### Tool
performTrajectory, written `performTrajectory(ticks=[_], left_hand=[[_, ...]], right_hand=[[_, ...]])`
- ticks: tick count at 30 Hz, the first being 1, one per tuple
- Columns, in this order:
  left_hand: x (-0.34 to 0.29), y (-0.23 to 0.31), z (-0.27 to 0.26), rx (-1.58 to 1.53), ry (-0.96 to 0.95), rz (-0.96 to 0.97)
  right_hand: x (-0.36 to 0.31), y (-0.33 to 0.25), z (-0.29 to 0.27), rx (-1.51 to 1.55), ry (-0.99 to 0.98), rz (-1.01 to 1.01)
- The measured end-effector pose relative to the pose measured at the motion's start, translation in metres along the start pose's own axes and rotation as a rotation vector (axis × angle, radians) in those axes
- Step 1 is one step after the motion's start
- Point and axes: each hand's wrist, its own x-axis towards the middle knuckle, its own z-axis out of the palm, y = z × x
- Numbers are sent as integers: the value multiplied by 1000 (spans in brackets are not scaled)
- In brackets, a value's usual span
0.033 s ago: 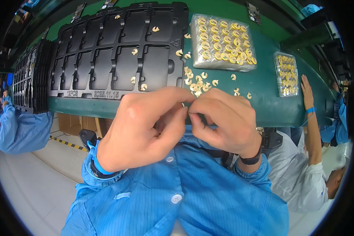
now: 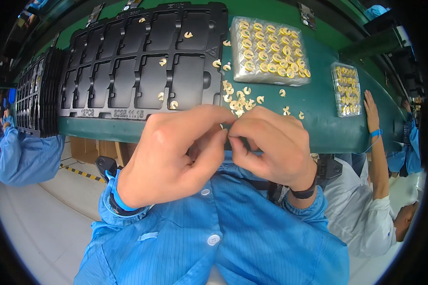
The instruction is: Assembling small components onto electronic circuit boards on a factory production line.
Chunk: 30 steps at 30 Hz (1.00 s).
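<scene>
My left hand (image 2: 176, 152) and my right hand (image 2: 273, 147) meet at the fingertips in front of my chest, just over the table's near edge. Thumb and forefinger are pinched together on each. Whatever lies between them is hidden or too small to make out. Right beyond the fingertips is a loose heap of small cream-coloured C-shaped pieces (image 2: 241, 102). Farther back stands a clear plastic tray (image 2: 266, 80) holding rows of round pieces with yellow rims. To the left lies a large black moulded tray (image 2: 190, 80) with a few of the cream pieces scattered in its pockets.
Stacked black trays (image 2: 45, 95) stand at the far left. On the right, a smaller clear tray (image 2: 347, 90) of yellow-rimmed pieces sits beside another person's hand (image 2: 371, 111). A small circuit board (image 2: 306, 16) lies at the back of the green table (image 2: 318, 128). Another person in blue (image 2: 28, 154) is at left.
</scene>
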Motion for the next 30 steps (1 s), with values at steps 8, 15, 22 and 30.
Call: performTrajectory(ticks=[8,15,22,30], left_hand=[[-1,-1,0,-49,-4,-59],[-2,-1,-7,-248,-56,-194],[0,5,-8,-608,-55,-372],[-4,1,-3,-562,56,-247]], right_hand=[[-2,6,3,-25,-53,-65],[-4,6,6,-44,-1,-133],[-4,3,8,-19,100,-159],[0,-4,3,-41,170,-88]])
